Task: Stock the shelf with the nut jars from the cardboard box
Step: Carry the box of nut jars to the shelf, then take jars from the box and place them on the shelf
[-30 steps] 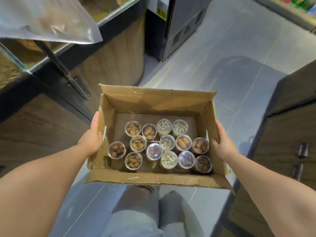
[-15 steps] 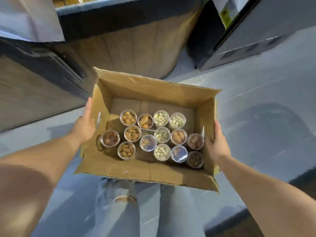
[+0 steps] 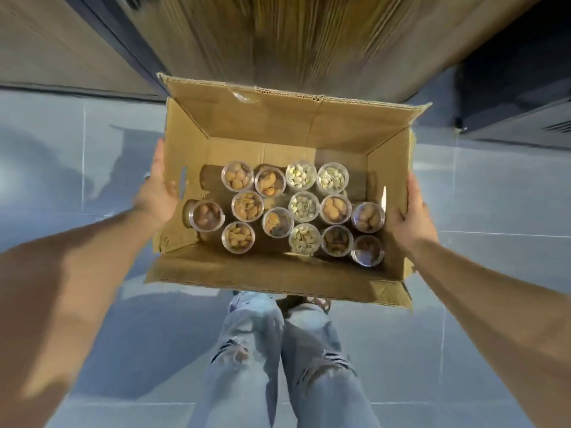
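Nut jars (image 3: 303, 207), fourteen of them, stand upright on the bottom of the cardboard box (image 3: 278, 118), seen from straight above through the head camera. They are small and round with clear tops. Four hold pale greenish-white nuts, grouped from the far row down the middle. The others hold brown nuts, and the two at the near right look darker under glare. The jars sit packed close in rough rows, many touching. One brown jar stands apart at the left, just beside the left wall. A bare strip of cardboard shows along the far side of the box bottom. The box is open, its flaps turned outward, and a slot handle is cut in the left wall.

The box is carried in the air above a grey-blue tiled floor (image 3: 61, 168), just beyond the person's legs in pale ripped jeans (image 3: 247, 350). A wooden panel (image 3: 278, 35), streaked by motion blur, rises on the far side. A dark cabinet (image 3: 509, 88) stands at the far right.

The left hand (image 3: 154, 193) clasps the left wall at its rim, thumb laid along the cardboard pointing far, and its other fingers are hidden behind the wall. The right hand (image 3: 408, 217) clasps the right wall the same way, thumb up along the rim, and its other fingers are out of sight.
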Motion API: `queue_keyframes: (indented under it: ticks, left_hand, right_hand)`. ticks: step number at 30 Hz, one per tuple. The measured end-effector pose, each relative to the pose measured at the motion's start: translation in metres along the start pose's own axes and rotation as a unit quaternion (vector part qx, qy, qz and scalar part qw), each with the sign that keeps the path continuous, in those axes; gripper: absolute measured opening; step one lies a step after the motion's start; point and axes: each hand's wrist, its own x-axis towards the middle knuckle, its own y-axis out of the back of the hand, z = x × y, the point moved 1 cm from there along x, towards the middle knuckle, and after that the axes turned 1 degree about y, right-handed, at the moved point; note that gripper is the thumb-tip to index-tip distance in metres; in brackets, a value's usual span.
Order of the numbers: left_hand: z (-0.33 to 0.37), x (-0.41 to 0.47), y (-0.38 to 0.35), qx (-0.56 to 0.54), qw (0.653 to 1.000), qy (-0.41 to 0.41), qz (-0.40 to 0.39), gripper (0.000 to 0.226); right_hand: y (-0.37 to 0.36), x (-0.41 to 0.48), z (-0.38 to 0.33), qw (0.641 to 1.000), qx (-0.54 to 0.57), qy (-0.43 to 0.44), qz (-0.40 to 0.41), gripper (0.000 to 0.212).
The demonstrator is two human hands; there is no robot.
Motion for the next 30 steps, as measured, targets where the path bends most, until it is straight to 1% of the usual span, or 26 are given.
queue_keyframes:
  ticks: [2,7,10,13,15,17,18,19,20,21,22,24,25,27,29,30]
  left_hand:
    - [-0.013,0.025,-0.025,-0.003,1.000,0.007,0.016,0.075]
    - [-0.043,0.069,-0.076,-0.021,1.000,0.019,0.003,0.080]
    - [-0.048,0.082,-0.096,-0.009,0.999,0.033,-0.001,0.081]
    - [-0.050,0.088,-0.111,-0.013,0.999,0.028,0.020,0.080]
    - [-0.047,0.086,-0.111,-0.007,0.998,0.027,0.062,0.080]
    - [-0.038,0.078,-0.109,0.071,0.989,-0.023,0.127,0.078]
    - [-0.028,0.072,-0.108,0.108,0.981,-0.063,0.147,0.075]
    - [-0.014,0.068,-0.110,0.122,0.975,-0.111,0.148,0.069]
    - [0.004,0.064,-0.113,0.118,0.972,-0.160,0.122,0.063]
    - [0.021,0.064,-0.119,0.109,0.969,-0.209,0.075,0.057]
    - [0.039,0.064,-0.126,0.109,0.960,-0.256,0.018,0.055]
    - [0.072,0.068,-0.146,0.141,0.935,-0.315,-0.077,0.057]
    - [0.086,0.073,-0.157,0.162,0.926,-0.324,-0.101,0.060]
    - [0.107,0.085,-0.181,0.205,0.919,-0.317,-0.117,0.066]
    - [0.119,0.100,-0.203,0.245,0.914,-0.292,-0.137,0.079]
    - [0.121,0.108,-0.213,0.275,0.906,-0.281,-0.153,0.085]
  right_hand:
    - [-0.029,0.031,0.006,1.000,-0.003,0.022,0.007,0.074]
    - [-0.087,0.083,0.024,0.998,0.002,0.050,0.027,0.069]
    - [-0.105,0.102,0.036,0.999,-0.005,0.044,0.021,0.069]
    - [-0.117,0.105,0.043,0.999,-0.011,0.034,0.020,0.072]
    - [-0.122,0.102,0.039,0.998,-0.021,0.033,0.041,0.077]
    - [-0.123,0.102,0.031,0.994,-0.063,0.047,0.072,0.078]
    - [-0.122,0.101,0.023,0.989,-0.094,0.075,0.089,0.075]
    - [-0.120,0.100,0.013,0.982,-0.114,0.117,0.100,0.070]
    - [-0.121,0.101,0.001,0.975,-0.113,0.163,0.097,0.064]
    - [-0.123,0.104,-0.013,0.971,-0.100,0.201,0.080,0.058]
    - [-0.126,0.108,-0.026,0.969,-0.094,0.221,0.051,0.054]
    - [-0.137,0.119,-0.047,0.972,-0.105,0.209,-0.022,0.055]
    - [-0.143,0.126,-0.054,0.975,-0.114,0.186,-0.053,0.060]
    - [-0.155,0.142,-0.061,0.977,-0.132,0.138,-0.096,0.071]
    - [-0.169,0.156,-0.061,0.972,-0.161,0.116,-0.126,0.078]
    - [-0.176,0.161,-0.058,0.968,-0.178,0.116,-0.134,0.080]
